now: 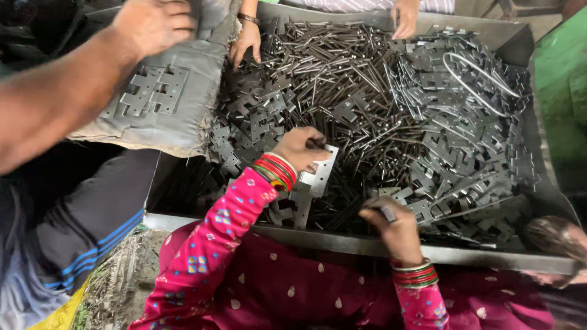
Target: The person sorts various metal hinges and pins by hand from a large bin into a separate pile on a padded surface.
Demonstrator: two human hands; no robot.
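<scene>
the left hand [301, 146] keeps a pinching grip on a pale stamped metal plate [321, 171] lifted just above the grey bin's [367, 245] heap, while the right hand [394, 223] pinches a small dark pin [387, 212] near the front rim, close for joining.

The person is wearing a bright pink garment with small pale teardrop motifs across the lap, its 2 sleeves showing blue, green and yellow square patches (embroidered, it seems). Red, green and gold bangles are circling the left hand [298, 148] wrist and the right hand [396, 227] wrist
</scene>
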